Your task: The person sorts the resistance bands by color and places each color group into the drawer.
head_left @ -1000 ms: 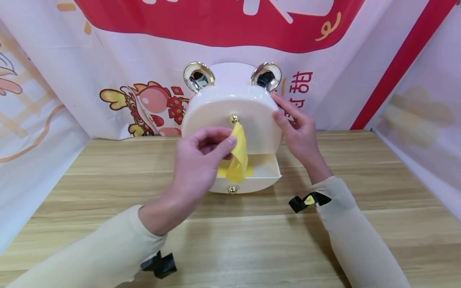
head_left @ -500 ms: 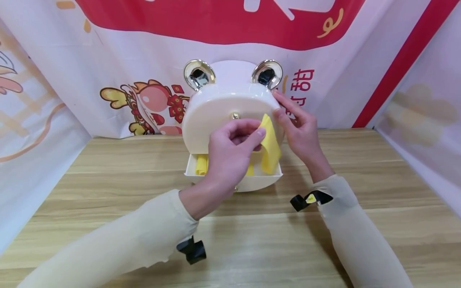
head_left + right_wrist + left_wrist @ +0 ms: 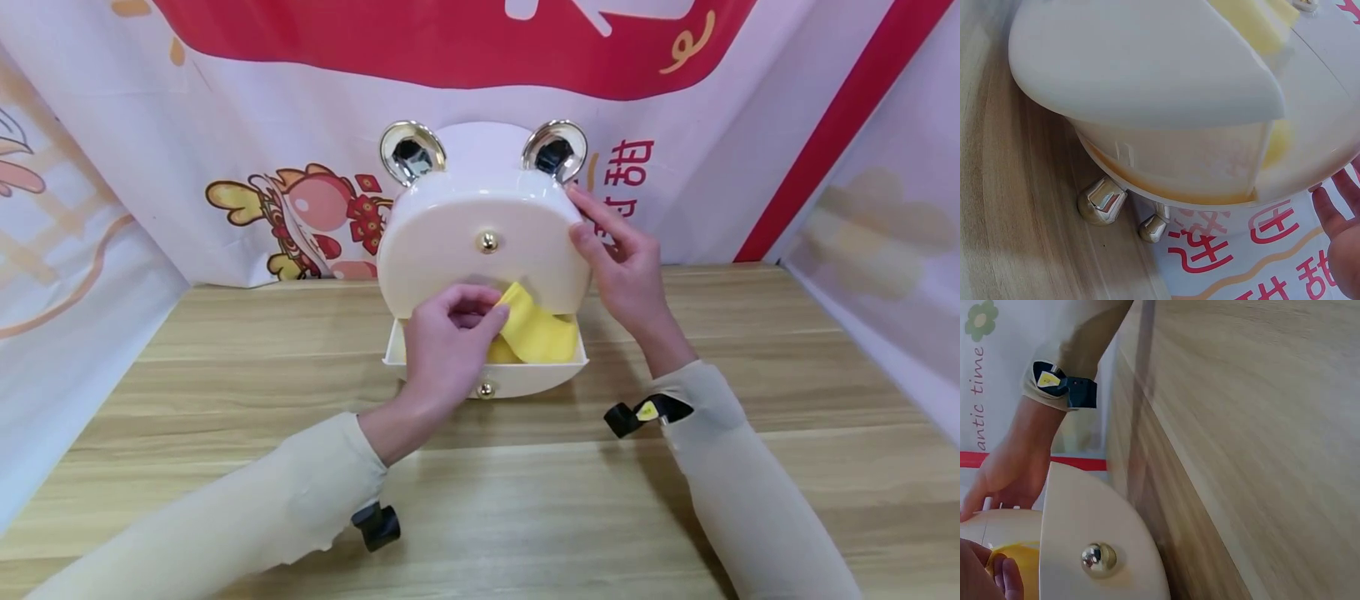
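Note:
A glossy white box (image 3: 442, 233) with two gold-rimmed round eyes stands on the table in the head view. Its lower drawer (image 3: 532, 380) is pulled out. Over the drawer, my left hand (image 3: 450, 337) pinches the upper corner of a limp yellow cloth (image 3: 546, 335), whose lower part hangs into the drawer's right side. More yellow material lies beneath it, partly hidden by this hand. My right hand (image 3: 628, 271) rests its fingers on the box's right side. In the right wrist view, fingertips (image 3: 1325, 203) touch the box's curved edge.
A gold knob (image 3: 488, 242) sits on the closed upper drawer front, another knob (image 3: 486, 389) on the lower one. Gold feet (image 3: 1102, 201) carry the box on the wooden table (image 3: 480, 500). Printed curtain (image 3: 300, 100) hangs close behind.
My left hand has carried the yellow cloth rightward, then lowered it into the drawer's right part and shifted slightly back left, still pinching its corner. The right hand has stayed on the box.

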A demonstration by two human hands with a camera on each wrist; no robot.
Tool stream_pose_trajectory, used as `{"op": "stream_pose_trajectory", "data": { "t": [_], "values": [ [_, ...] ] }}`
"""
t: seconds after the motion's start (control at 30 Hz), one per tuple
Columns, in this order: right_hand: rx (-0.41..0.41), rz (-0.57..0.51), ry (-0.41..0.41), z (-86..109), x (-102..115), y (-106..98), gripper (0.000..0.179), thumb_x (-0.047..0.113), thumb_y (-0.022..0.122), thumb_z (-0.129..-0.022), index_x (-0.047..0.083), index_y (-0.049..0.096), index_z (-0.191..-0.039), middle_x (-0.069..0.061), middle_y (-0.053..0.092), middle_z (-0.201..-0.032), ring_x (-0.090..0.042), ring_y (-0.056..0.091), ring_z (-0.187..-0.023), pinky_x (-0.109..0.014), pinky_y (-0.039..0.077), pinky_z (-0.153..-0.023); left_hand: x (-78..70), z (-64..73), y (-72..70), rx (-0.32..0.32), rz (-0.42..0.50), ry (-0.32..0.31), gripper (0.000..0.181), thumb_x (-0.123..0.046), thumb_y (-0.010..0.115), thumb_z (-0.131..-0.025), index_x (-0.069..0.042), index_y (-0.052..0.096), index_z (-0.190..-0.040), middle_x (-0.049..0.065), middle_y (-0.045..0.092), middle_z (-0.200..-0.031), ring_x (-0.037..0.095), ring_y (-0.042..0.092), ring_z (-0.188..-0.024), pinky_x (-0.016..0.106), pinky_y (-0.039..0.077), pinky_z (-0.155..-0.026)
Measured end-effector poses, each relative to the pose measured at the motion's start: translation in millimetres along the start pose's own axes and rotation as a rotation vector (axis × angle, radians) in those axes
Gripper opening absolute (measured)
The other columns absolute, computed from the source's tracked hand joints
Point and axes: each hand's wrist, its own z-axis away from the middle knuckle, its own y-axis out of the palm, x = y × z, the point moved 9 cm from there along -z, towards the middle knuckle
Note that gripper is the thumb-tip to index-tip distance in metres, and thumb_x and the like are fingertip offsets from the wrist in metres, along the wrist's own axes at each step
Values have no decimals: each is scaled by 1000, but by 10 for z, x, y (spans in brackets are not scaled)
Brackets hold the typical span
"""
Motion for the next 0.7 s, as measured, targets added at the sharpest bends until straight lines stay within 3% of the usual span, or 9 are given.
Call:
{"op": "stream_pose_trajectory", "data": {
  "t": [0.13,0.47,0.7],
  "values": [
    [-1,6,4,-3,-5,4,39,20,65,-106,23,67,-145,3,62,-155,-18,61,-142,-23,57,-105,46,-7,-76,12,-102,12,14,-12,81,-93,-9,78,-107,8,78,-100,19,72,-86,23,61,-75],
    [0,4,11,-5,-8,-6,39,23,66,-106,23,67,-145,3,61,-156,-19,61,-141,-23,57,-103,82,-70,-117,147,-392,138,12,-9,81,-91,-5,75,-100,9,77,-93,19,72,-82,29,64,-75],
    [6,0,18,-6,-17,-3,40,24,66,-106,23,66,-146,3,61,-156,-20,62,-140,-21,58,-101,173,-137,-204,185,-510,128,11,-9,81,-89,-4,75,-97,10,78,-91,19,73,-81,28,62,-72]
  ]
}}
